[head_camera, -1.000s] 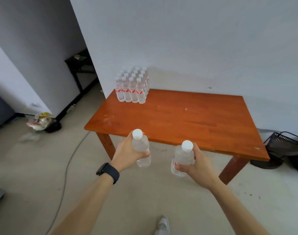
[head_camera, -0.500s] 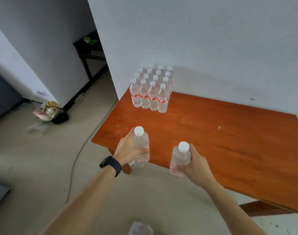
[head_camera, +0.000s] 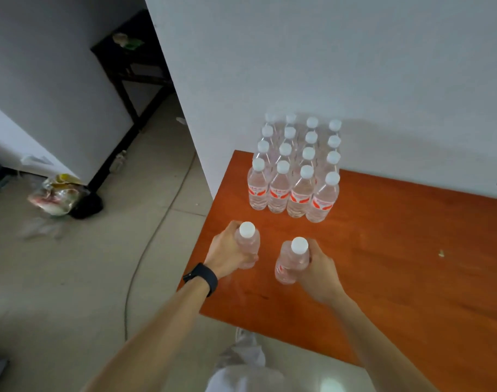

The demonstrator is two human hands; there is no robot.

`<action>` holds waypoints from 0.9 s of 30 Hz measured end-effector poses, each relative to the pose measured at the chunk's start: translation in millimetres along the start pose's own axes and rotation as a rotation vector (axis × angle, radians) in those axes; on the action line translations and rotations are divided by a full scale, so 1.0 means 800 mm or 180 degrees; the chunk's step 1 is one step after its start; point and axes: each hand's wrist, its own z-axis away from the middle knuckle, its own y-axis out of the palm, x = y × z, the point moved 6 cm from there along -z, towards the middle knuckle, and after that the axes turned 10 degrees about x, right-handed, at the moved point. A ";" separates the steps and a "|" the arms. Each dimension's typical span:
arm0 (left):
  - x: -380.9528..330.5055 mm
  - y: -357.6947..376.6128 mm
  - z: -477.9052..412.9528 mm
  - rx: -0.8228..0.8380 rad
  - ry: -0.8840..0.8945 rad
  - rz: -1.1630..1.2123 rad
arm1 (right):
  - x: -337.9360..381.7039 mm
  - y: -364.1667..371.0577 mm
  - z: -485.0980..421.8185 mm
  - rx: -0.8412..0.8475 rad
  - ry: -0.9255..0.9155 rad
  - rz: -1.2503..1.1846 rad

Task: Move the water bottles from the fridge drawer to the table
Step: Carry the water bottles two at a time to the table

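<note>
Left hand (head_camera: pixel 230 251) grasps bottle (head_camera: pixel 247 244), right hand (head_camera: pixel 318 267) grasps second bottle (head_camera: pixel 292 260); both upright over worktop (head_camera: pixel 397 250) near edge, possibly touching it. Bottle cluster (head_camera: pixel 295 171) stands by wall.

Sparse home room: wooden table (head_camera: pixel 411 250), tiled floor (head_camera: pixel 71 278), bare walls (head_camera: pixel 326 66).

Over the orange counter (head_camera: pixel 411 250), the left hand (head_camera: pixel 230 254) grips one capped water bottle (head_camera: pixel 247 244) and the right hand (head_camera: pixel 318 267) another (head_camera: pixel 291 261), both upright. Near them, a block of bottles (head_camera: pixel 295 171) stands against the wall (head_camera: pixel 326 66).
</note>
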 end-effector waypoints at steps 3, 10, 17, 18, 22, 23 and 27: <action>0.002 -0.023 -0.044 0.0120 0.0068 -0.0040 | 0.025 0.000 -0.043 -0.0209 0.0104 -0.0172; -0.010 -0.035 -0.119 0.0369 0.0323 -0.0071 | 0.066 -0.019 -0.103 -0.0439 0.0025 -0.0172; -0.020 -0.026 -0.143 0.0497 0.0595 -0.0274 | 0.047 -0.013 -0.123 -0.0437 0.0114 -0.0528; -0.018 -0.024 -0.144 0.0517 0.0607 -0.0269 | 0.044 -0.013 -0.123 -0.0450 0.0116 -0.0566; -0.009 -0.023 -0.143 0.0471 0.0537 -0.0091 | 0.036 -0.011 -0.125 -0.0322 0.0103 -0.0681; -0.006 -0.023 -0.143 0.0429 0.0498 -0.0020 | 0.032 -0.009 -0.126 -0.0286 0.0113 -0.0719; 0.016 -0.019 -0.138 0.0318 0.0238 0.0221 | 0.003 0.004 -0.132 -0.0135 0.0323 -0.0764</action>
